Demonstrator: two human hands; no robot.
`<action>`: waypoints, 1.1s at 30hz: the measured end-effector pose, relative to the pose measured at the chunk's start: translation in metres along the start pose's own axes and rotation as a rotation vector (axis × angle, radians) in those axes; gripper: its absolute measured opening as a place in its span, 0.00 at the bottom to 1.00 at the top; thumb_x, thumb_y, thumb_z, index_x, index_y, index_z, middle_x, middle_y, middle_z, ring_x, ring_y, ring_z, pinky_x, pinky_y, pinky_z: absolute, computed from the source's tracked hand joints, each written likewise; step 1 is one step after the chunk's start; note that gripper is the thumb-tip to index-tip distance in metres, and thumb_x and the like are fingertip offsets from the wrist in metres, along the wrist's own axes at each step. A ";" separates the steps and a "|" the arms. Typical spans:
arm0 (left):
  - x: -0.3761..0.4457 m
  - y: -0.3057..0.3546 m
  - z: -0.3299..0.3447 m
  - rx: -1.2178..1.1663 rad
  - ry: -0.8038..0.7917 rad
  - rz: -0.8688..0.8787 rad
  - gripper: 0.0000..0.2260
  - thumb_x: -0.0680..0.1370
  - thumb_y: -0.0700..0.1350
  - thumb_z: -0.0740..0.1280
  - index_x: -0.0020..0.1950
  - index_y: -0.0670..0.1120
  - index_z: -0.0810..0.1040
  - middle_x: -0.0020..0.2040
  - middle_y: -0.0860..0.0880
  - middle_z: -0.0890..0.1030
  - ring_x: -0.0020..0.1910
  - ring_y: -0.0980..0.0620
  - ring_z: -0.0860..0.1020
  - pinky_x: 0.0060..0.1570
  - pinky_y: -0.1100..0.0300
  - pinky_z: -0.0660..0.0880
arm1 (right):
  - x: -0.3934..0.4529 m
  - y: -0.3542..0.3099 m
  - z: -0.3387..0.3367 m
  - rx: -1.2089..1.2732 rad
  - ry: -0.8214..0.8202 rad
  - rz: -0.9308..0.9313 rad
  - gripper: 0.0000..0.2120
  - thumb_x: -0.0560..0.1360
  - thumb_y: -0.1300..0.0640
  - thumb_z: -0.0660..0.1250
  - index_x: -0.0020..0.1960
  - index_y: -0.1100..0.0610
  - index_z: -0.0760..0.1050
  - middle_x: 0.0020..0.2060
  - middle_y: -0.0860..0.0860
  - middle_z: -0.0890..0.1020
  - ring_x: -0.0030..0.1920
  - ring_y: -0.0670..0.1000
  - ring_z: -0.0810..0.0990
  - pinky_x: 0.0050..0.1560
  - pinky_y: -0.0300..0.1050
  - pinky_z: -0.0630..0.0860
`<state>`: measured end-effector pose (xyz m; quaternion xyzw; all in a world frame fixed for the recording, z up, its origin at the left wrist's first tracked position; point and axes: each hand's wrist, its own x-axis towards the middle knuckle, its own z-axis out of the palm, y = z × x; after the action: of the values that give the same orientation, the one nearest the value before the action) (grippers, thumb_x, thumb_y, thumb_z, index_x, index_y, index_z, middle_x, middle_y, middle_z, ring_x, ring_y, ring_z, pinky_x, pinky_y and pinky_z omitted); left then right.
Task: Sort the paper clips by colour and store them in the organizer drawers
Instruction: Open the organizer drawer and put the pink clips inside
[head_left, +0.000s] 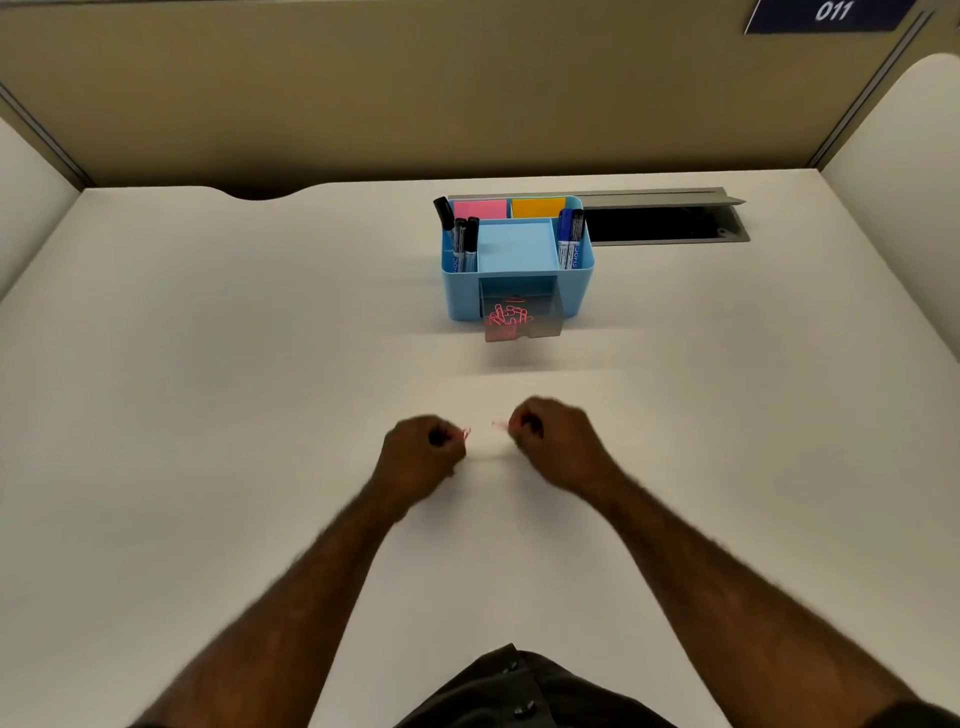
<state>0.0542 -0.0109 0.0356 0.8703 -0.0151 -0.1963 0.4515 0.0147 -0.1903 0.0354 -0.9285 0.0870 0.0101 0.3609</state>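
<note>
Pink paper clips (506, 316) lie in a heap inside a clear plastic drawer (524, 319). The drawer is pulled out from the front of a light blue plastic organizer box (517, 260), which sits on the far part of the white worktop (208, 389).

Both hands are near the middle of the worktop, close together but not touching. The left hand (421, 460) is curled up tight and pinches a small pink clip (465, 434) at its fingertips. The right hand (556, 444) is curled the same way and pinches another small pink clip (498, 425). Both clips look blurry.

Black markers (460, 236) stand in the left slot of the box, and blue markers (570, 236) stand in the right slot. A pink note pad (480, 209) and an orange note pad (538, 208) sit at the back. Just right of the box is a grey hatch (665, 218) in the worktop.
</note>
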 end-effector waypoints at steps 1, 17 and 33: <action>0.009 0.012 -0.002 -0.064 0.006 -0.008 0.02 0.71 0.40 0.70 0.38 0.46 0.81 0.35 0.46 0.82 0.30 0.52 0.80 0.40 0.55 0.80 | 0.012 -0.004 -0.009 0.041 0.052 0.020 0.04 0.73 0.59 0.66 0.42 0.58 0.78 0.40 0.54 0.83 0.41 0.53 0.79 0.42 0.41 0.72; 0.121 0.125 0.016 0.619 0.168 0.360 0.10 0.75 0.44 0.68 0.53 0.41 0.81 0.51 0.42 0.83 0.52 0.44 0.79 0.53 0.53 0.77 | 0.137 -0.030 -0.053 -0.178 0.208 0.181 0.14 0.74 0.55 0.68 0.56 0.61 0.76 0.54 0.57 0.81 0.56 0.55 0.77 0.59 0.48 0.74; 0.111 0.090 0.000 0.649 0.240 0.428 0.29 0.76 0.38 0.64 0.75 0.43 0.58 0.77 0.43 0.58 0.76 0.43 0.56 0.74 0.48 0.57 | 0.064 -0.030 -0.014 1.237 0.374 0.743 0.05 0.76 0.62 0.63 0.49 0.59 0.78 0.41 0.55 0.82 0.38 0.50 0.80 0.39 0.41 0.78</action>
<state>0.1700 -0.0866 0.0708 0.9615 -0.2045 0.0200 0.1827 0.0823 -0.1881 0.0610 -0.4514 0.4450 -0.0774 0.7696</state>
